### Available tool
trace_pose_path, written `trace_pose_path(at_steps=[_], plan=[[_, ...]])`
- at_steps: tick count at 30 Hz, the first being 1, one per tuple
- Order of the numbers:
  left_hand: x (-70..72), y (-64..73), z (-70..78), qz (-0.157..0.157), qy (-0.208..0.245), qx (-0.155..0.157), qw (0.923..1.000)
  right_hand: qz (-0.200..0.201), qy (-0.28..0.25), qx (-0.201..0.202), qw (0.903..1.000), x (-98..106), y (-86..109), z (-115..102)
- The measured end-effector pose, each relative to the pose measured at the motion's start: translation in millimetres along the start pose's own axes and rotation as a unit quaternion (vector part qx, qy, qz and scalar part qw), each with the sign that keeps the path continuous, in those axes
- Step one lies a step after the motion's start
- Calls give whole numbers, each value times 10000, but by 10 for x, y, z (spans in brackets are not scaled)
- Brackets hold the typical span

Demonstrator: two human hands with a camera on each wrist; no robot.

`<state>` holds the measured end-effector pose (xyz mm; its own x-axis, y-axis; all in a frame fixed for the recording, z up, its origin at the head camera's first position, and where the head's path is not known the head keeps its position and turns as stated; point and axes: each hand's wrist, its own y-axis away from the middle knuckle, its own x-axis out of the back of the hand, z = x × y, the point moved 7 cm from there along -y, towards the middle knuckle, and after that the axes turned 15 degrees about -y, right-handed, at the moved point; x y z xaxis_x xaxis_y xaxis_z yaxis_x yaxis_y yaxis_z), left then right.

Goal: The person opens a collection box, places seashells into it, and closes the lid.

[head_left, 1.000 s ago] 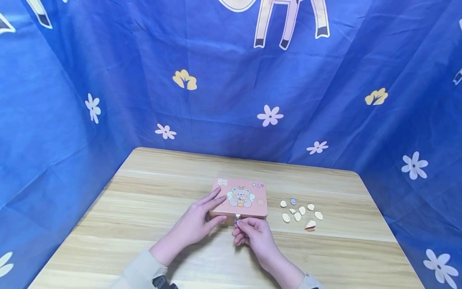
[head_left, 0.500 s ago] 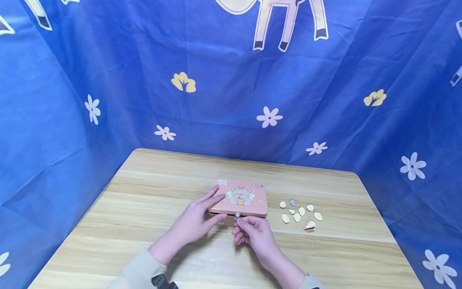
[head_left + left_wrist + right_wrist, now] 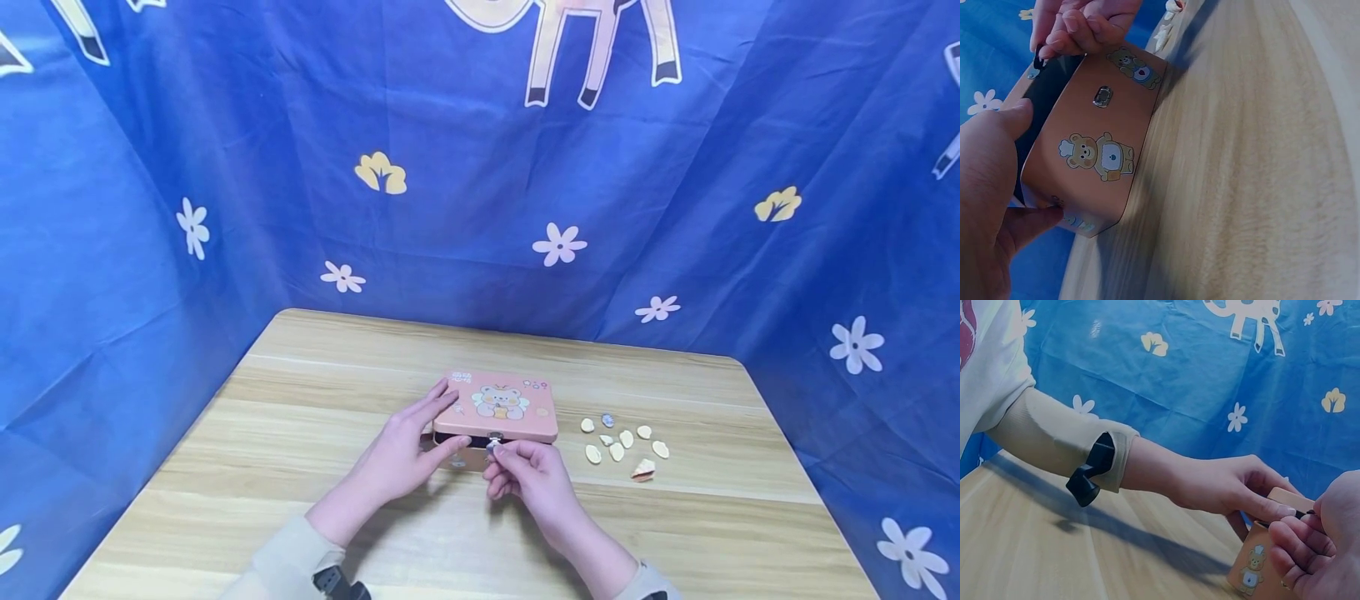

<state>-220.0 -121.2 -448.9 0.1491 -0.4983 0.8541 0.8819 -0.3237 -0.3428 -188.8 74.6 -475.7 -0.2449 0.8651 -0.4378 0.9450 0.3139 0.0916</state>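
A pink tin box (image 3: 480, 421) with a bear on its lid sits mid-table, its lid raised a little along the front, leaving a dark gap. My right hand (image 3: 536, 483) pinches the lid's metal clasp (image 3: 492, 444) between thumb and index finger, other fingers curled below. Over the box's left side lies my left hand (image 3: 401, 446), its fingers extended at the lid's left edge and its thumb at the front gap. The left wrist view shows the catch plate (image 3: 1102, 97) on the box front, apart from the clasp. What the box holds is hidden.
Several pale shells (image 3: 626, 438), a blue one (image 3: 607, 421) and a larger brown-and-white shell (image 3: 643, 471) lie on the wooden table (image 3: 322, 375) right of the box. A blue patterned cloth (image 3: 465, 208) hangs behind the table and along its sides.
The lid's front edge has risen and the dark gap below it has widened. My right hand still pinches the clasp and has lifted slightly; my left fingers have shifted back toward the lid's edge.
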Motion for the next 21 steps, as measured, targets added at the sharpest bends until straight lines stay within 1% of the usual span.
trace_pose_path(at_steps=[4, 8, 16, 21], plan=[[10, -4, -4, 21, 31, 109, 9999, -13, -12, 77, 10000, -11, -15, -42], [14, -10, -3, 53, 16, 145, 9999, -53, 15, 170, 9998, -20, -20, -88], [56, -29, 26, 235, -9, 87, 9997, -136, 24, 282, 9995, -37, -43, -147], [70, -54, 34, 263, -26, 147, 9995, -208, 137, 412, 9988, -36, -47, -187]])
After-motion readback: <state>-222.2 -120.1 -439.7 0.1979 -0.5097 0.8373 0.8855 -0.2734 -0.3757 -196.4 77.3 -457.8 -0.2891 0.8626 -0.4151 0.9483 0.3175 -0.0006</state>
